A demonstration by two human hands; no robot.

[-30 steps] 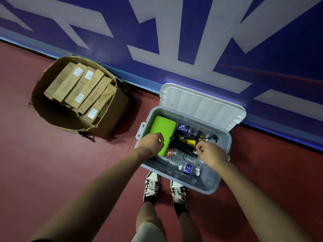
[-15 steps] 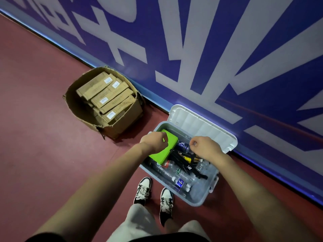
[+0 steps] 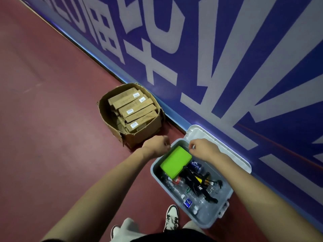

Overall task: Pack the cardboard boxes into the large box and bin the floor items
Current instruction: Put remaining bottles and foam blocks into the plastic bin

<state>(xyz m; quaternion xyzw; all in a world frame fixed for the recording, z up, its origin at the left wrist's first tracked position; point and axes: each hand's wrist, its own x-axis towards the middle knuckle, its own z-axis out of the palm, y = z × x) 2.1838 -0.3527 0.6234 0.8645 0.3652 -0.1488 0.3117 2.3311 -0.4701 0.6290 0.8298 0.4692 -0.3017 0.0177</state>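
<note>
Fingers [image 3: 192, 145] curl, apparently empty, on left hand [image 3: 156, 145] and right hand [image 3: 203, 148] above the plastic bin [image 3: 205, 223], probably to shut its lid [image 3: 201, 133].

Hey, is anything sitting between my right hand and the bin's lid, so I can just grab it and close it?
Nothing visible does. Your right hand hovers over the bin's back edge, and the lid stands open right behind it, leaning toward the wall. The green box lies below the hand, not between them.

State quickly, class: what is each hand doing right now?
Left hand: closed, fingers curled, holding nothing visible.
Right hand: closed, fingers curled, holding nothing visible.
</note>
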